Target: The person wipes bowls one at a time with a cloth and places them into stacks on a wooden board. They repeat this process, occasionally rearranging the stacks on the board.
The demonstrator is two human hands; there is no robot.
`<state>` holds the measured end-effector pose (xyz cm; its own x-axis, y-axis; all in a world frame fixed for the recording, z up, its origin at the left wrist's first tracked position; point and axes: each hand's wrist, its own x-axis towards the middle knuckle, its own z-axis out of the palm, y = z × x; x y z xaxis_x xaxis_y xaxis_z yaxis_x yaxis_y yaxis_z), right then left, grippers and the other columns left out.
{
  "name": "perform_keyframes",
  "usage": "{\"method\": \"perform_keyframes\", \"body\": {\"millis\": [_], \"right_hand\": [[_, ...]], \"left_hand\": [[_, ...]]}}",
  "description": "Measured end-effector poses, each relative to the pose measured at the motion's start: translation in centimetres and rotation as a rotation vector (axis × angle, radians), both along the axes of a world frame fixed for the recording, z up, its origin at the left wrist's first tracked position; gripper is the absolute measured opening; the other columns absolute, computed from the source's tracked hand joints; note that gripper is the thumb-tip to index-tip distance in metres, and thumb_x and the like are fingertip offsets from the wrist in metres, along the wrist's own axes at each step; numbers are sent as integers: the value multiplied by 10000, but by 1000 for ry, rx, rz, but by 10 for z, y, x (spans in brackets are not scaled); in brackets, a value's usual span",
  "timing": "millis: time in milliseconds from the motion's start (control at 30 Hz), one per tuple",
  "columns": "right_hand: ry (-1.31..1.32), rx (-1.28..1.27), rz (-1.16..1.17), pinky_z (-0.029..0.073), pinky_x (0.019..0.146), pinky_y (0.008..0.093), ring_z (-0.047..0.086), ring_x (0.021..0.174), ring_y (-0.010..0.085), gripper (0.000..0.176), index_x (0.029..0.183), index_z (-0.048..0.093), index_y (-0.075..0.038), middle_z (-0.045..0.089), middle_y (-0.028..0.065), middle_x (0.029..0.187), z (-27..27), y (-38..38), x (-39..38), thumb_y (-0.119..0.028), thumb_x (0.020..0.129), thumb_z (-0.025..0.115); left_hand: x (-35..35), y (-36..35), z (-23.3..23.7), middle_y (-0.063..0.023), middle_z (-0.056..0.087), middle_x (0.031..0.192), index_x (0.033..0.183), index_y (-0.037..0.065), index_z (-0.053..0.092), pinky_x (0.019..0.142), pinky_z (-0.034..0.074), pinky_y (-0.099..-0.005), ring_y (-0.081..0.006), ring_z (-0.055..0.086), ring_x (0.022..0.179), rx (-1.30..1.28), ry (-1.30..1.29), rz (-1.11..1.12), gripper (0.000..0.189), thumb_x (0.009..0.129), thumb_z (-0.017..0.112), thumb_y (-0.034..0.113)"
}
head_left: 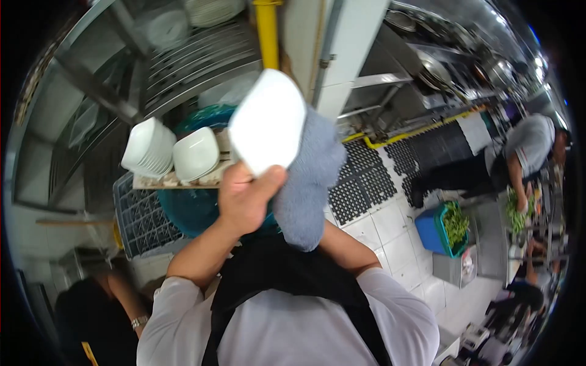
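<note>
A white, rounded-square bowl (268,122) is up in front of me, its surface too bright to tell which side faces me. My left hand (250,195) grips its near edge, thumb on the face and fingers behind. Against the bowl's right side lies a thick grey-blue cloth (311,177). This cloth covers my right hand, whose fingers are hidden; only the right forearm (348,247) shows below it. Just left of the bowl, a stack of white bowls (148,149) and a shorter group of similar bowls (196,155) sit on a board (177,183).
Below the board are a teal tub (189,210) and a grey dish rack (140,216). A slatted metal shelf (201,61) holds plates. Rightward, a blue bin (431,229) contains leafy greens, and a co-worker (528,146) handles greens. Another person (91,311) is at lower left.
</note>
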<state>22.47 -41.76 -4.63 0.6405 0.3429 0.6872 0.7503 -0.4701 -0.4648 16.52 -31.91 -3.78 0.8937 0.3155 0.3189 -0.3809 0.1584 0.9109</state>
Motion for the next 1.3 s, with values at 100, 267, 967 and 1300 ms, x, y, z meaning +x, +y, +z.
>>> {"method": "perform_keyframes", "body": {"millis": [100,267,967,1300], "right_hand": [[45,52,54,500,746,298,622,811,180,220,873,646,-59,647,82,873,-2,-7,13,-133,700,760],[224,215,62,499,738,300,618,803,181,214,876,640,-59,642,83,870,-16,-38,60,-136,710,751],[573,207,534,493,707,309,601,772,185,192,890,615,-57,621,91,859,-37,-82,29,-151,753,711],[457,138,593,491,692,313,593,757,188,183,896,603,-56,611,94,854,-43,-39,4,-157,773,693]], "left_hand": [[-9,1,2,28,667,896,1038,-8,681,718,468,-236,-51,568,795,246,18,-148,171,957,656,141],[-17,8,15,-17,686,1034,1119,-15,674,822,483,-261,-81,600,945,155,11,-384,237,930,693,127],[8,27,-28,-155,506,1385,1464,11,345,1040,434,-394,-269,537,1236,-546,360,-245,617,889,525,141],[-4,16,-11,-159,496,1364,1471,-25,343,1051,371,-334,-219,498,1217,-124,316,-95,607,989,530,292]]}}
